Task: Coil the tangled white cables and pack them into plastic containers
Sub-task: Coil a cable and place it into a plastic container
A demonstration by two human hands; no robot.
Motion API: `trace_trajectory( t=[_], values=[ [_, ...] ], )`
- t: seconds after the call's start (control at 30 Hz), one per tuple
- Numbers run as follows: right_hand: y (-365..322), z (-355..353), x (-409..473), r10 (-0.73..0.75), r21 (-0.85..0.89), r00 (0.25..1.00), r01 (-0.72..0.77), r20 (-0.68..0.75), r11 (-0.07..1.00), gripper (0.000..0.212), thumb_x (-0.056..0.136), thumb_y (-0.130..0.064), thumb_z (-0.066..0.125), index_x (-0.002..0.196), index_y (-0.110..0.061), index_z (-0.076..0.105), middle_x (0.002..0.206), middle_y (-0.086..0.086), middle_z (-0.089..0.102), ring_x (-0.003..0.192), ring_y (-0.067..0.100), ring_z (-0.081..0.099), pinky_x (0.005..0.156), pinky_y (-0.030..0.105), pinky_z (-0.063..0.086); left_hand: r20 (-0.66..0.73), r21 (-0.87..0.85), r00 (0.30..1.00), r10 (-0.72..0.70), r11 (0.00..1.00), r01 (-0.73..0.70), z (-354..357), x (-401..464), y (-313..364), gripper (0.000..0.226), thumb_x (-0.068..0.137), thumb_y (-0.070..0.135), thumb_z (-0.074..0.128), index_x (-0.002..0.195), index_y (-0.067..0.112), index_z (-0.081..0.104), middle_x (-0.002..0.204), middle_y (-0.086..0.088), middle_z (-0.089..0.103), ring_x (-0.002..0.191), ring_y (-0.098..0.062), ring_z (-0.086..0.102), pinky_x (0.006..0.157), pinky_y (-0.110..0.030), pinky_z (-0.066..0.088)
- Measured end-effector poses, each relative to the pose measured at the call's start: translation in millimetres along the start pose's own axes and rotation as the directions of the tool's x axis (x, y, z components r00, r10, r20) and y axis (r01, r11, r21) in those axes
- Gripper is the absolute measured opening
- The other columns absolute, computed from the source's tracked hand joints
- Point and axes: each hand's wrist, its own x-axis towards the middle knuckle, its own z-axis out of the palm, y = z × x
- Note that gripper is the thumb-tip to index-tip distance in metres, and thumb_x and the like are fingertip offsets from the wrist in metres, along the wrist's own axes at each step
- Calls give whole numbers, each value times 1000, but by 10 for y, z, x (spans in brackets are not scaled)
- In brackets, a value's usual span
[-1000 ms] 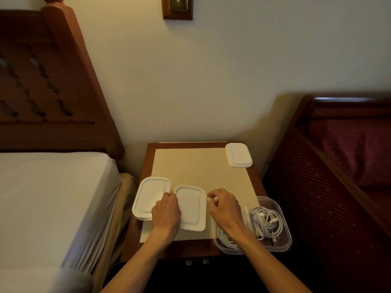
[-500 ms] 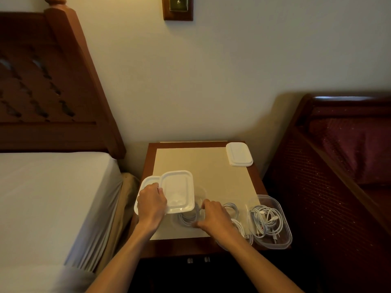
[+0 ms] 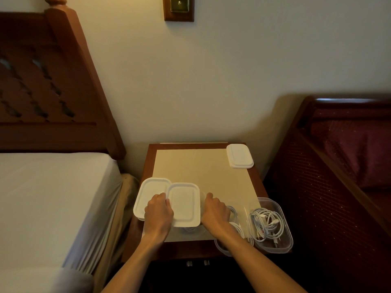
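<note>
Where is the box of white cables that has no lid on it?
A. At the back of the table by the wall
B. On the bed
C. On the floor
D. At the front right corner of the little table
D: the open clear container holding coiled white cables sits at the bedside table's front right corner.

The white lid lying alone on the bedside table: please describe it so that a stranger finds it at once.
Find the small wooden bedside table between the bed and the dark red sofa. On its far right corner, near the wall, lies the lone lid, flat on the beige mat. Unlike the two white lids by the hands, nobody touches it.
</note>
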Motion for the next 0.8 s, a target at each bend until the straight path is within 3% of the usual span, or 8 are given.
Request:
trace_trajectory(
  t=[0.23, 0.33, 0.43, 0.57, 0.63, 0.7, 0.8],
  values=[
    [58, -11, -29, -103, 6, 994, 104, -36, 995, 15, 95, -19, 46, 103, -15, 58, 105, 8, 63, 94, 30, 61, 66, 33, 39, 6, 8, 1000, -22, 1000, 22, 10, -97, -6, 21, 95, 16, 58, 111, 6, 68, 104, -8, 70, 87, -19, 66, 84, -31, 52],
    [109, -54, -19, -116, 63, 993, 118, -34, 991, 17, 95, -26, 49, 100, -19, 64, 101, 4, 66, 88, 25, 62, 70, 34, 49, 3, 3, 999, -40, 999, 40, 16, -106, -12, 20, 95, 16, 57, 109, 7, 68, 103, -8, 70, 84, -17, 64, 83, -31, 53],
    [205, -113, -73, -91, 94, 995, 95, -46, 991, 17, 98, -25, 49, 108, -22, 62, 105, 2, 67, 91, 24, 63, 76, 36, 53, 3, 9, 999, -33, 999, 33, 30, -126, 12, 21, 96, 15, 56, 110, 5, 67, 104, -9, 70, 89, -19, 65, 85, -32, 52],
    [228, -88, -227, -133, 90, 963, 158, -236, 983, 26, 100, -25, 41, 123, -22, 54, 118, 1, 63, 104, 24, 57, 83, 39, 50, 48, 67, 999, -9, 998, 6, 71, -160, 111, 23, 98, 16, 51, 113, 6, 65, 107, -8, 68, 91, -19, 63, 85, -30, 50],
    [199, -10, -255, -217, 44, 955, 230, -200, 972, 38, 100, -33, 41, 137, -25, 44, 140, -2, 47, 122, 23, 42, 94, 40, 41, 85, 138, 996, -9, 990, -2, 93, -165, 136, 23, 99, 19, 48, 114, 9, 63, 109, -6, 66, 91, -17, 62, 82, -27, 49],
    [192, 80, -233, -273, -69, 959, 267, -82, 961, 48, 101, -36, 38, 147, -26, 28, 157, -3, 22, 141, 27, 22, 107, 54, 25, 118, 224, 993, -17, 975, -10, 100, -163, 160, 23, 100, 22, 45, 115, 12, 60, 112, -4, 63, 89, -16, 62, 79, -25, 50],
    [208, 154, -169, -285, -169, 958, 284, 16, 944, 53, 103, -27, 31, 153, -21, 13, 163, -3, -1, 149, 28, -8, 108, 71, -2, 176, 337, 984, -27, 941, -35, 107, -145, 227, 23, 100, 24, 48, 120, 15, 58, 124, -3, 54, 87, -17, 64, 78, -24, 53]
  ],
)
